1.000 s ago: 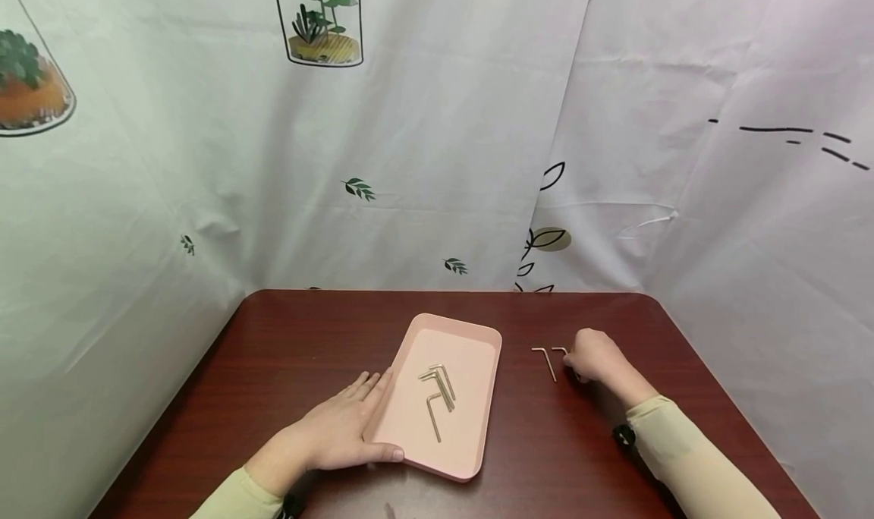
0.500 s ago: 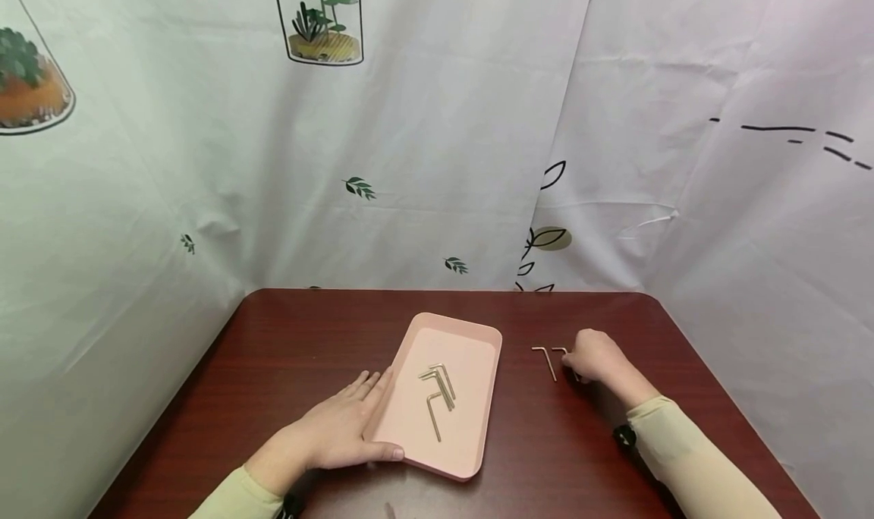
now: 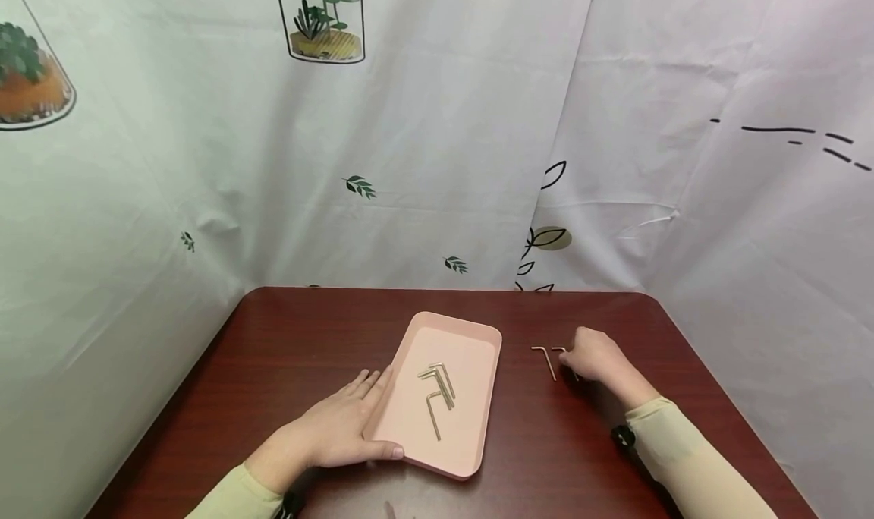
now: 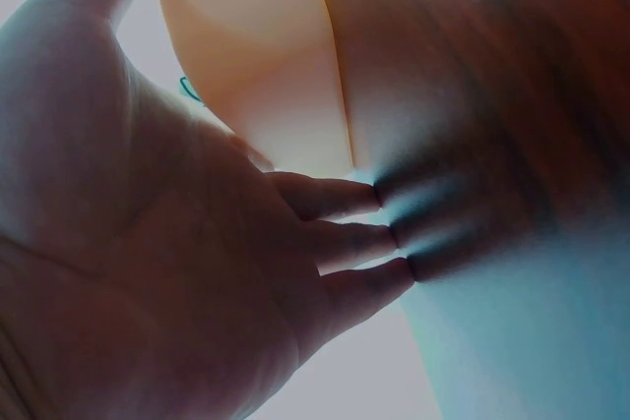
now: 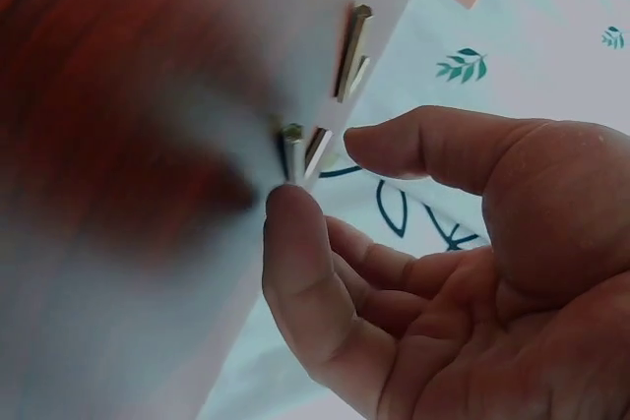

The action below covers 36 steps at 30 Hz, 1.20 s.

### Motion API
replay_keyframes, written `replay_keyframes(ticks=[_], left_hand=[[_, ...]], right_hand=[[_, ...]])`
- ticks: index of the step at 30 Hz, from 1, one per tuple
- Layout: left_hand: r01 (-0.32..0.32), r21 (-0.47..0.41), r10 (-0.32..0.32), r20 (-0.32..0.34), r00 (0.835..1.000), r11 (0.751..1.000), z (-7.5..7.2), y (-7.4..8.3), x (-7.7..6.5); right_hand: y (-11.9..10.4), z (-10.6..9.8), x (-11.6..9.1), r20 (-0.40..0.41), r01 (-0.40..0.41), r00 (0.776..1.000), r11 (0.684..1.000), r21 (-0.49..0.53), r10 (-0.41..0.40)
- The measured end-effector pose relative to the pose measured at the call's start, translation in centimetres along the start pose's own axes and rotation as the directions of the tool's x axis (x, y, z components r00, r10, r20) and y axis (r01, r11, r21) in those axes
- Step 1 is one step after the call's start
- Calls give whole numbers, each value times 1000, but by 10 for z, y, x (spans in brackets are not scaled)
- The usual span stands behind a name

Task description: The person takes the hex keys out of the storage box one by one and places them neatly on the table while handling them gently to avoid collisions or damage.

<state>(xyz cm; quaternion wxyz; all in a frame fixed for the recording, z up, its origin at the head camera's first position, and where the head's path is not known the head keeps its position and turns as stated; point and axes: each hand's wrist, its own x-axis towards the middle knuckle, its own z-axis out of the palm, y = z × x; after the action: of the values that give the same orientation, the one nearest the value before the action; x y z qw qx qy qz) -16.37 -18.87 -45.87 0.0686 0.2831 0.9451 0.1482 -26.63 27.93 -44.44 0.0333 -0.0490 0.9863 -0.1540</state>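
Observation:
A pink tray (image 3: 466, 447) holds several L-shaped Allen keys (image 3: 433, 419). Along its left side lies my left hand (image 3: 341, 428), fingers straight and spread, thumb across the near corner. The left wrist view shows its fingertips against the dark tabletop beside the tray wall. To the right of the tray are two more Allen keys; one (image 3: 549, 363) lies free. My right hand (image 3: 595, 354) is at the other key (image 5: 293, 154), partly hiding it in the head view. Its index fingertip is right at that key's end, with a gap between thumb and index finger.
All of this is on a dark red wooden table (image 3: 307, 329) with rounded far corners. White patterned cloth (image 3: 423, 162) hangs behind it and along both sides. A small blurred object (image 3: 390, 510) shows at the bottom edge of the head view.
My right hand has shifted very slightly left at the Allen key. My left hand, the tray and the keys in it have stayed in place.

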Motion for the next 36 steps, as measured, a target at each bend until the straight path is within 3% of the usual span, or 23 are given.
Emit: replay_keyframes(ticks=[7, 20, 36], left_hand=[[1, -5, -1, 3, 1000, 1000, 0, 0, 0], [10, -8, -10, 2, 1000, 1000, -1, 1, 0], [7, -16, -7, 1, 1000, 1000, 0, 1, -1]], right_hand=[[-8, -5, 3, -50, -2, 999, 1000, 4, 2], [-37, -4, 1, -125, 4, 992, 992, 128, 13], [-73, -3, -3, -236, 128, 968, 975, 181, -83]])
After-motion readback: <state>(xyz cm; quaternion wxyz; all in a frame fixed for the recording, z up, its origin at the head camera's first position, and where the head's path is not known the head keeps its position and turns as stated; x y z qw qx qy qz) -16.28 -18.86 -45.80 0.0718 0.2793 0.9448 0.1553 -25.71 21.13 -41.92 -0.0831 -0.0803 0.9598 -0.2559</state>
